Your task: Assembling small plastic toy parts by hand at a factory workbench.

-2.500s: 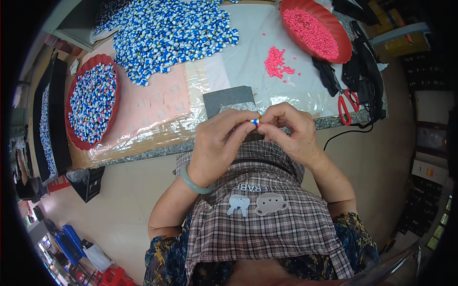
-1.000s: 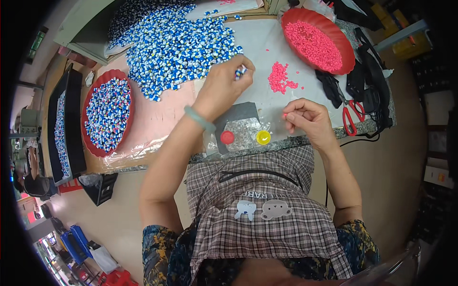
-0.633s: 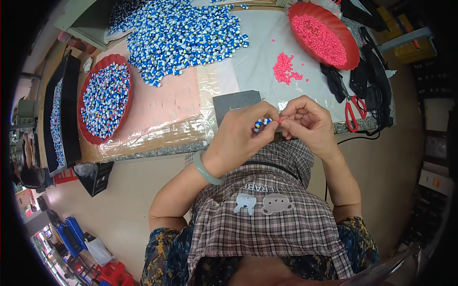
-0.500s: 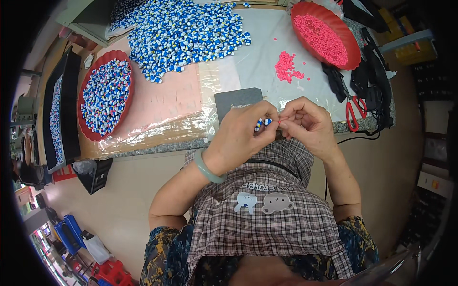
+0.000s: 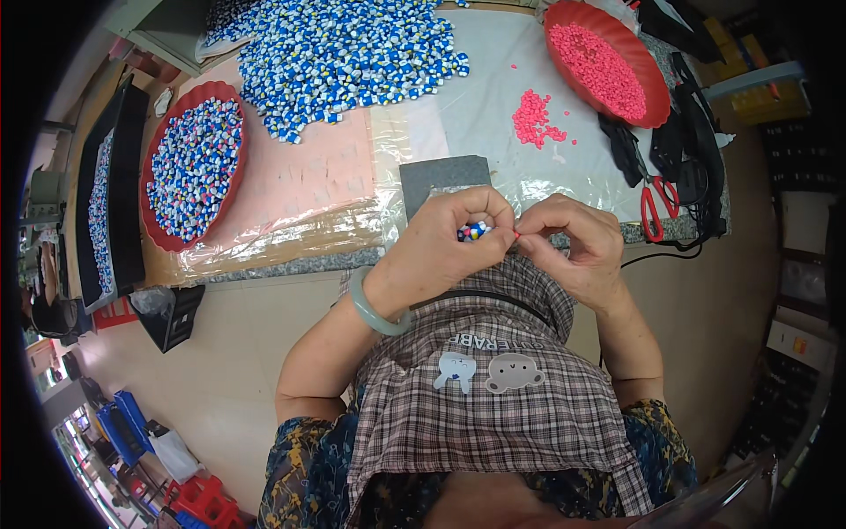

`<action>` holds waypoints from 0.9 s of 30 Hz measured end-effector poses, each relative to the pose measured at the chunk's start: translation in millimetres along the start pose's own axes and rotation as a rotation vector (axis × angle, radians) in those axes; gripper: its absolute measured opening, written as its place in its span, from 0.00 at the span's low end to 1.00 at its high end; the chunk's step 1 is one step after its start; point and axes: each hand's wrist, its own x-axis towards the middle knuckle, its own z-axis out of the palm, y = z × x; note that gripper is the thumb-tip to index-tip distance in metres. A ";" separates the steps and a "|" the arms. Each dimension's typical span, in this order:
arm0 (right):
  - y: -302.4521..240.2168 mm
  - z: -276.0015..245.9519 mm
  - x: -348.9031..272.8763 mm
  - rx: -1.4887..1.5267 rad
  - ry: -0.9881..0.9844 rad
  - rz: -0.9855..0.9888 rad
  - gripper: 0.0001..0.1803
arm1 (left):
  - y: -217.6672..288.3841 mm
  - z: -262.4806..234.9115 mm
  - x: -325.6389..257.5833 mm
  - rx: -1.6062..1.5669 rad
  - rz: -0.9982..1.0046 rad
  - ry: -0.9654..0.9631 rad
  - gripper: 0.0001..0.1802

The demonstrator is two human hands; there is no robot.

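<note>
My left hand (image 5: pixel 449 247) is curled around a few small blue-and-white pieces (image 5: pixel 473 232) at the table's near edge. My right hand (image 5: pixel 573 242) meets it fingertip to fingertip and pinches a tiny pink bead (image 5: pixel 516 234) against those pieces. Both hands hover just in front of a dark grey square pad (image 5: pixel 438 178). A green bangle sits on my left wrist.
A big heap of blue-and-white pieces (image 5: pixel 352 53) lies at the back. A red tray (image 5: pixel 189 163) of the same pieces stands at the left. A red bowl of pink beads (image 5: pixel 608 62) and a loose pink pile (image 5: pixel 533 119) are at the right. Red-handled scissors (image 5: pixel 654 198) lie by the right edge.
My left hand reached out to the blue-and-white heap, then came back to the near edge with pieces. Both hands have since stayed together there.
</note>
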 end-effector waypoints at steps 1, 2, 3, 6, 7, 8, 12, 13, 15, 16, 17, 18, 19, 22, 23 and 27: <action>-0.1 0.2 0.3 -0.036 -0.002 -0.032 0.09 | -0.8 -0.9 -0.5 -0.036 -0.028 -0.017 0.05; -0.1 0.5 0.4 -0.037 -0.001 -0.031 0.09 | -0.7 -1.3 -0.5 -0.071 -0.056 -0.035 0.04; 0.0 0.9 0.5 -0.061 0.017 -0.073 0.09 | -0.5 -1.1 -0.4 -0.071 -0.056 -0.036 0.04; 1.4 3.5 2.8 -0.136 0.053 -0.166 0.09 | -0.8 -0.2 -0.9 -0.115 -0.101 -0.049 0.05; 1.9 4.0 3.4 -0.187 0.073 -0.216 0.09 | -1.6 0.6 -1.4 -0.149 -0.090 -0.045 0.05; 2.5 3.8 2.8 -0.186 0.071 -0.216 0.09 | -2.5 1.0 -2.5 -0.183 -0.079 -0.040 0.05; 7.7 -6.3 1.0 -0.057 0.026 0.039 0.07 | 8.1 -6.0 -11.3 -0.277 -0.158 0.014 0.07; 10.0 -9.6 1.8 -0.077 -0.022 0.116 0.07 | 9.8 -9.4 -13.8 -0.245 -0.181 0.055 0.08; 17.4 -13.9 1.1 -0.142 -0.077 0.126 0.06 | 9.9 -14.2 -17.5 -0.263 -0.237 0.111 0.10; 19.8 -14.6 0.4 -0.206 -0.130 0.133 0.06 | 8.5 -15.4 -18.2 -0.267 -0.239 0.111 0.10; 20.8 -13.1 0.1 -0.204 -0.136 0.134 0.06 | 6.2 -17.0 -19.9 -0.312 -0.220 0.105 0.11; 21.6 -11.8 -0.3 -0.231 -0.161 0.138 0.07 | 4.5 -17.7 -21.4 -0.356 -0.202 0.099 0.11; 22.1 -10.7 -0.6 -0.258 -0.187 0.142 0.07 | 3.5 -17.4 -22.8 -0.359 -0.203 0.103 0.11; 20.0 -9.8 2.1 -0.362 -0.238 0.040 0.09 | 2.6 -16.2 -25.5 -0.325 -0.200 0.117 0.12; 19.8 -8.7 2.3 -0.362 -0.242 0.040 0.09 | 2.5 -16.2 -26.4 -0.317 -0.200 0.126 0.13; 19.4 -6.8 3.0 -0.428 -0.257 -0.032 0.11 | 0.7 -16.7 -27.4 -0.314 -0.183 0.153 0.15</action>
